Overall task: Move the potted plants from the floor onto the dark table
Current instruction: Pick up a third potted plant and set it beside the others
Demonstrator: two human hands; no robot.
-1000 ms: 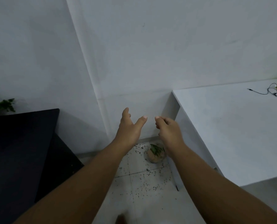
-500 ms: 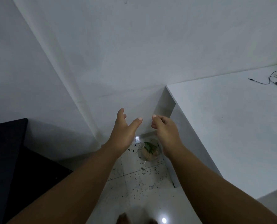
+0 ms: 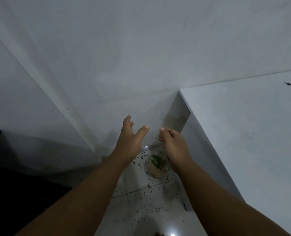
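speckled floor [image 3: 141, 206], potted plant [image 3: 157, 166] below empty left hand [image 3: 130, 142], right hand [image 3: 174, 143]

White walls [image 3: 141, 57], speckled tile floor [image 3: 141, 201], white desk [image 3: 243, 133] right; dim light.

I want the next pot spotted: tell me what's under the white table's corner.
A small potted plant sits on the speckled floor beside the white table; the right hand covers its right edge.

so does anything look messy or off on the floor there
Yes. Dark crumbs, possibly spilled soil, are scattered over the pale floor tiles around the potted plant, which sits beside the white table. Both the left hand and right hand are empty above it.
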